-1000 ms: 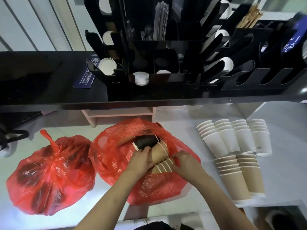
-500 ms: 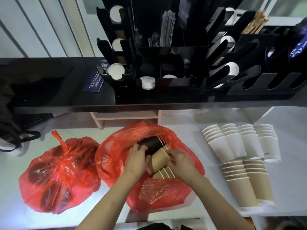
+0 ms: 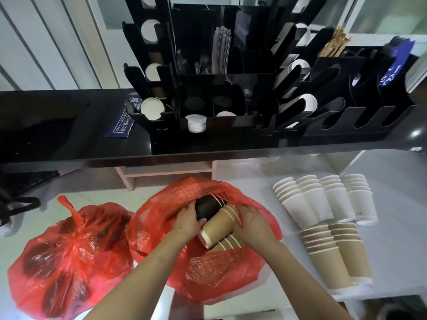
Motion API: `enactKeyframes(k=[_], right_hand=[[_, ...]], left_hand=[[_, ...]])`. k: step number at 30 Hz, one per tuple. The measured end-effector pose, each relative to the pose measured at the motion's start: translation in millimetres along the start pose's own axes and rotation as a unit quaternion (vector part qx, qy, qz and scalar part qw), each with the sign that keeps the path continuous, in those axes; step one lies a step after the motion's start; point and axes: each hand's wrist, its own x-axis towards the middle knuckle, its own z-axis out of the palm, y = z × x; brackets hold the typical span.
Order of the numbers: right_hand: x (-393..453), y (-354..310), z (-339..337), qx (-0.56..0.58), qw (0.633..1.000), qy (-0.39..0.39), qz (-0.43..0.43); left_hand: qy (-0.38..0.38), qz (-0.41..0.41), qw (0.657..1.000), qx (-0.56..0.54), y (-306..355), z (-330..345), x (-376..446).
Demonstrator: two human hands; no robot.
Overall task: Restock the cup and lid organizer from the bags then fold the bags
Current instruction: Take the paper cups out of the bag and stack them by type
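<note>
With both hands inside the open red bag (image 3: 208,273) on the tabletop (image 3: 392,227), the left hand (image 3: 188,219) curled round a black cup stack (image 3: 206,206) and the right hand (image 3: 253,224) round a kraft cup stack (image 3: 219,227), the nested cups could slide apart or snag the thin plastic when lifted.

A single wide-angle head view looks forward and steeply down from close above the person's forearms, with the white surface (image 3: 392,239) and open red bag (image 3: 208,269) near the bottom and the black organizer (image 3: 231,112) farther off, bowed at the edges.
</note>
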Motion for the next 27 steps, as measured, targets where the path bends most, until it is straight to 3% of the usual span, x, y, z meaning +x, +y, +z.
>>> enactKeyframes(k=[12, 21, 27], right_hand=[[-2, -21, 16, -0.037, 0.998, -0.045, -0.022], [-2, -27, 20, -0.074, 0.997, 0.005, 0.025], [11, -25, 17, -0.089, 0.994, -0.04, 0.047]], left_hand=[[-0.036, -0.03, 0.996, 0.074, -1, -21, -32], [-0.073, -0.092, 0.986, 0.121, -10, -30, -64], [-0.066, -0.084, 0.988, 0.11, -15, -39, -71]])
